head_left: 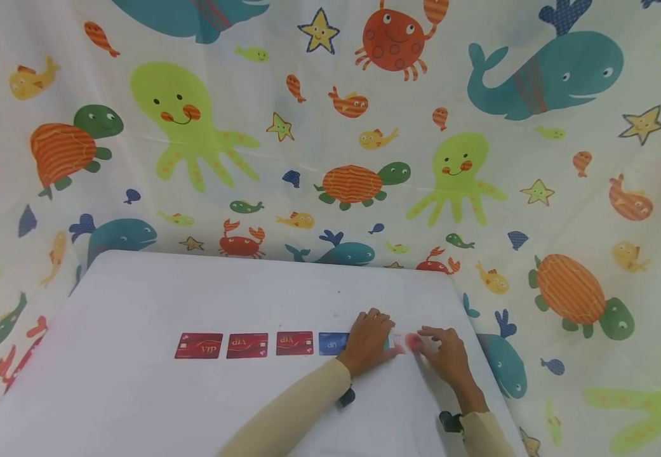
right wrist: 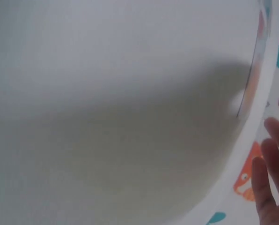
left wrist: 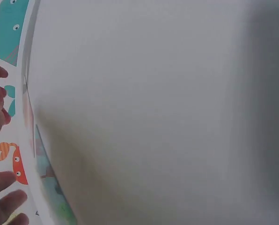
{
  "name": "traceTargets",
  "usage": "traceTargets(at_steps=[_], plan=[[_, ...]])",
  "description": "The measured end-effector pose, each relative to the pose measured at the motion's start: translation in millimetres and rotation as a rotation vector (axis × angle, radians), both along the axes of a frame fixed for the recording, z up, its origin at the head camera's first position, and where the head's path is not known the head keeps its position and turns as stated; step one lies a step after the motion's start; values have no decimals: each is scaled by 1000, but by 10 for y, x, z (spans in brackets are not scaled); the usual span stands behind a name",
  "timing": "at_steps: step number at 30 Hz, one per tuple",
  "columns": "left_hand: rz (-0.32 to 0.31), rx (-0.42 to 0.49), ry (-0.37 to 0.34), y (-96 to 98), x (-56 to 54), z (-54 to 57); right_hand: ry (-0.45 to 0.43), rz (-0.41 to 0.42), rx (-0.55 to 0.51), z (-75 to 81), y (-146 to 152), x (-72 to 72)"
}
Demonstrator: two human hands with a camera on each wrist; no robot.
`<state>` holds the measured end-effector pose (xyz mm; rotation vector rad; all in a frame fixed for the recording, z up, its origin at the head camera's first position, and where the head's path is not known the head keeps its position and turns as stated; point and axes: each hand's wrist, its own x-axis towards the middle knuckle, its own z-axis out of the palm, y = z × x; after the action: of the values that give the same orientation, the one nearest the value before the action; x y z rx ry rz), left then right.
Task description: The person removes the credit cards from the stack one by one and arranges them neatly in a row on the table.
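Observation:
A row of cards lies on the white table. From the left come a red card [head_left: 199, 346], a second red card [head_left: 247, 346], a third red card [head_left: 294, 343] and a blue card [head_left: 332, 343]. My left hand [head_left: 367, 341] lies over the part of the row right of the blue card, hiding what is beneath. Between my hands is a pale card with a red patch [head_left: 413, 343]. My left fingertips are at its left side, and my right hand [head_left: 449, 357] reaches its right edge with fingers extended. Both wrist views show spread fingers, cut off by the frame.
The white table [head_left: 107, 393] has a rounded far edge. Behind it hangs a cloth [head_left: 284, 70] printed with sea animals. Dark wrist devices show at the left wrist [head_left: 347, 398] and right wrist [head_left: 450, 421].

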<state>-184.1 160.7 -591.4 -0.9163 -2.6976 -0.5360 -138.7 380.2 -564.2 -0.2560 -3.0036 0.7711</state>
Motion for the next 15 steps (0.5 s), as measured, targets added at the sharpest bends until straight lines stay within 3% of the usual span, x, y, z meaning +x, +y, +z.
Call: traceTargets(at_steps=[7, 15], plan=[[-16, -40, 7, -165, 37, 128, 169, 53, 151, 37, -182, -20], [31, -47, -46, -322, 46, 25, 113, 85, 164, 111, -445, -8]])
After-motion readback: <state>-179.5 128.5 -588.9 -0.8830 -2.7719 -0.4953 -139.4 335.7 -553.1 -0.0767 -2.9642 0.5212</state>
